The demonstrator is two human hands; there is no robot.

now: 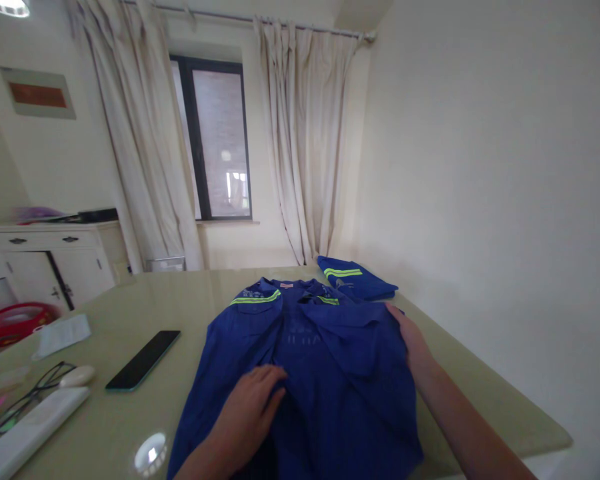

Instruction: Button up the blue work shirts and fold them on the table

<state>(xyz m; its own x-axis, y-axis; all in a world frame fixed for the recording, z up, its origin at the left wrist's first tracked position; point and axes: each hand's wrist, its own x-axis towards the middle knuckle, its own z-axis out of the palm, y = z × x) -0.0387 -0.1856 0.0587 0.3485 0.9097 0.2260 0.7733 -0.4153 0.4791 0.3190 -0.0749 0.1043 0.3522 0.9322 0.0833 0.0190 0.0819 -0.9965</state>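
A blue jacket [325, 393] with yellow-green reflective stripes lies spread on the table, its collar toward the far side and its front partly open. My left hand [253, 407] is on the left front panel near the opening, fingers bent together around a bit of the cloth. At the jacket's right side, my right hand [405, 330] grips the edge of the right panel, which is folded and raised a little; its fingertips are partly hidden by the cloth. Behind the jacket lies a folded blue garment [360, 280] with similar stripes.
On the left of the greenish table [195, 293] lie a phone [144, 360], glasses [33, 393], a white mouse [77, 376], a long white object [33, 430] and a white mask-like item [64, 335]. A wall [480, 200] runs along the right side.
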